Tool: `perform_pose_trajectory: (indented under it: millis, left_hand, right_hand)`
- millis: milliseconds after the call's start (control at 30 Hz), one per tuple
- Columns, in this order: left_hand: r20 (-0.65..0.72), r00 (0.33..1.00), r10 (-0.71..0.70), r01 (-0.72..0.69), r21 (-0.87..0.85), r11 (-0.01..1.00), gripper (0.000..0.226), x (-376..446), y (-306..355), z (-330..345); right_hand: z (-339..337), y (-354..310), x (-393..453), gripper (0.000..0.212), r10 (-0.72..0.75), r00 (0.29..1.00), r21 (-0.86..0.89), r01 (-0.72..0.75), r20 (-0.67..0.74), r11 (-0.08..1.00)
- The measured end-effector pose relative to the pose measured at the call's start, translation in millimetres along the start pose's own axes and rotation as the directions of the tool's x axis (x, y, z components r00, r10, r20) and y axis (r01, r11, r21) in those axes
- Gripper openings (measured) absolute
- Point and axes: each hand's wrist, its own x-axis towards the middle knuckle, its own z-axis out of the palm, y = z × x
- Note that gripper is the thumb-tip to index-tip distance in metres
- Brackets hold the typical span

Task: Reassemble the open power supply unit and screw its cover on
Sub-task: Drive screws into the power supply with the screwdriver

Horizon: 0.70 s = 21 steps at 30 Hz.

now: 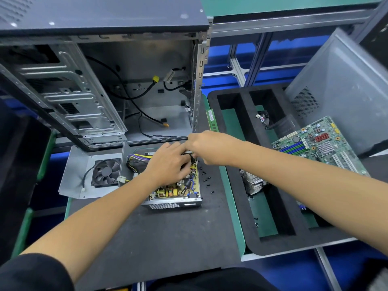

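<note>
Open power box (174, 185) on the mat, left hand (168, 164) flat on its wires, right hand (206, 147) curled above, grip hidden, cover (84, 171) beside, screws (206, 179) near

You are at an electronics repair or assembly workbench. A black anti-static mat (159, 232) lies over green bench covering, framed by aluminium-profile shelving (239, 66). An opened computer case (100, 85) stands before you, a bare motherboard (321, 143) and heatsink (253, 182) rest on a black foam tray (241, 114), and loose screws (206, 178) dot the mat.
</note>
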Motion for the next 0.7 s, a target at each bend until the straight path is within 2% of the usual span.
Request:
perform_pose_trajectory:
  millis: [167, 300, 367, 500, 600, 700]
  left_hand:
    - [-0.001, 1.0, 0.004, -0.004, 0.012, 1.0, 0.029, -0.2, 0.1, -1.3]
    - [0.018, 1.0, 0.004, -0.005, 0.052, 0.999, 0.029, -0.3, -0.4, -0.1]
    - [0.021, 1.0, 0.004, -0.005, 0.065, 0.998, 0.029, -0.1, -0.4, 0.1]
    - [-0.002, 1.0, 0.003, -0.003, 0.037, 0.999, 0.029, 1.0, 0.2, -1.2]
    - [0.015, 1.0, -0.004, 0.004, 0.032, 0.999, 0.031, 0.4, -0.2, 0.2]
    - [0.019, 1.0, -0.004, 0.003, 0.04, 0.999, 0.031, 0.1, -1.0, 1.1]
  right_hand:
    - [-3.5, 3.4, 5.7, 0.009, 0.041, 0.999, -0.004, -0.041, 0.005, 0.999]
    - [-5.8, 3.7, 6.0, 0.029, 0.109, 0.994, -0.105, -0.107, 0.017, 0.989]
    - [-7.5, 4.8, 5.1, 0.032, 0.119, 0.992, -0.145, -0.111, 0.043, 0.983]
    - [-13.8, 7.3, 3.1, 0.022, 0.108, 0.985, -0.016, -0.107, 0.134, 0.994]
    - [-14.8, 4.3, 0.4, 0.022, 0.081, 0.989, 0.072, -0.09, 0.121, 0.993]
    - [-12.0, -1.5, 1.4, 0.013, 0.116, 0.989, 0.042, -0.12, 0.089, 0.992]
